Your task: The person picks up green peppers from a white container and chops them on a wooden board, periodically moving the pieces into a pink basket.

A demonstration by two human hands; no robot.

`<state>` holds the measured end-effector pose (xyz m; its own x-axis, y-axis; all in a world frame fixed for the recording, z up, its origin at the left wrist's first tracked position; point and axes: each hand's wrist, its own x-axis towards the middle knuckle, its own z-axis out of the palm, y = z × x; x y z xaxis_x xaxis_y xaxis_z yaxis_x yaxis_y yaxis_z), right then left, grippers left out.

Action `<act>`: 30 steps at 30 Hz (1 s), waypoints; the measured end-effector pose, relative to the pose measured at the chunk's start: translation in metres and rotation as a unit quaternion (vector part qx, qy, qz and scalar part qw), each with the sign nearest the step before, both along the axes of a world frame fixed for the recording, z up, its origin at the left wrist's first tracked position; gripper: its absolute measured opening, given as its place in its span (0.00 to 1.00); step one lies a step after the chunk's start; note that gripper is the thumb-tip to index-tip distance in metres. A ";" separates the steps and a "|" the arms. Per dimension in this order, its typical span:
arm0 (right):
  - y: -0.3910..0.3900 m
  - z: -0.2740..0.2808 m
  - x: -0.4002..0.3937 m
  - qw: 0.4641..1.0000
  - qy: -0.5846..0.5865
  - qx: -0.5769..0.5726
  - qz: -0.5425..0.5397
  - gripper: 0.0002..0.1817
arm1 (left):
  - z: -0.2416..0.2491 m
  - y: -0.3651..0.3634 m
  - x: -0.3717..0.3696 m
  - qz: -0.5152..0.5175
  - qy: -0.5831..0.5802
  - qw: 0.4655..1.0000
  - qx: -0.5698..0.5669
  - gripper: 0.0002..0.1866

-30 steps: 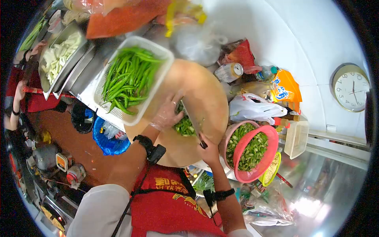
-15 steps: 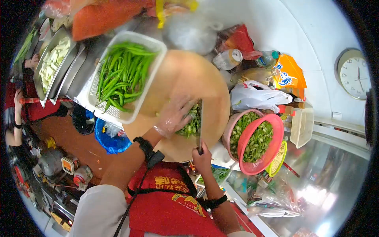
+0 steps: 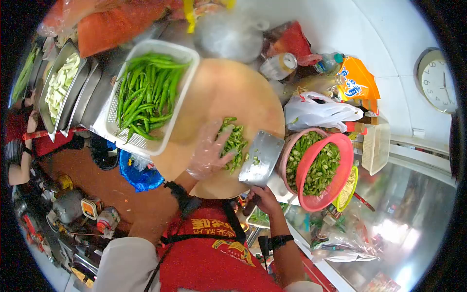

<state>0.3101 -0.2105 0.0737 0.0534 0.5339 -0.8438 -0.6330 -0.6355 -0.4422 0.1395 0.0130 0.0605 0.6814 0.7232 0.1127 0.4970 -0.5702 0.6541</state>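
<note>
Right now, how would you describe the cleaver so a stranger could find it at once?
Find the round wooden cutting board. At its near right edge, the right hand holds the cleaver beside chopped green peppers. It is the only flat, grey metal rectangle there.

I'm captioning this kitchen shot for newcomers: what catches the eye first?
The round wooden chopping board at centre, where a gloved left hand rests on a pile of cut green peppers and the right hand holds a cleaver laid flat. Whole green peppers fill a white basket to its left; a pink colander of cut pieces sits right.
</note>
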 end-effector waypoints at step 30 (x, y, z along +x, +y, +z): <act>-0.012 0.160 0.007 0.959 -0.194 0.152 -0.137 0.10 | 0.208 -0.072 0.176 -0.254 -0.198 0.944 0.072 0.25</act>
